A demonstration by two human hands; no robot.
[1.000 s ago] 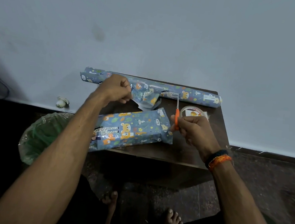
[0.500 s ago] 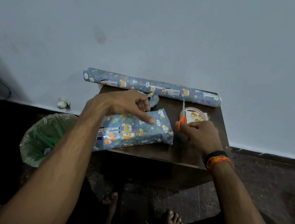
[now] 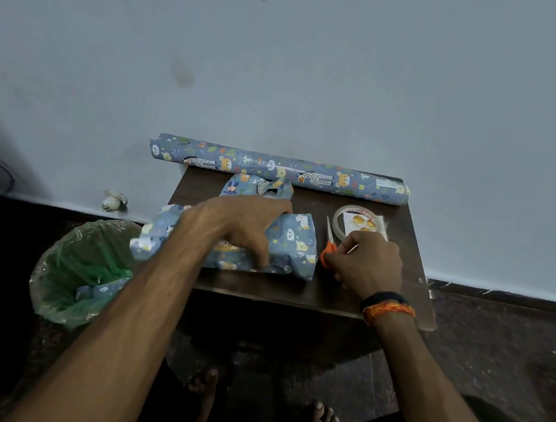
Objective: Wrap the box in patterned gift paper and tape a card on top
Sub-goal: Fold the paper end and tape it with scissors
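Observation:
The box, wrapped in blue animal-patterned paper, lies on the small dark table. My left hand grips it from above, fingers along its far edge and thumb on its near side. My right hand rests on the table to the right, closed around the orange handles of small scissors, blades pointing away. A clear tape roll lies behind that hand, over a white card with orange pictures. A crumpled offcut of the same paper lies behind the box.
The long roll of gift paper lies along the table's back edge against the wall. A bin with a green liner stands on the floor at the left, paper scraps inside. My bare feet show below the table.
My left hand dropped the paper offcut behind the box and came down to grip the box. My right hand lowered the scissors to the table beside the tape.

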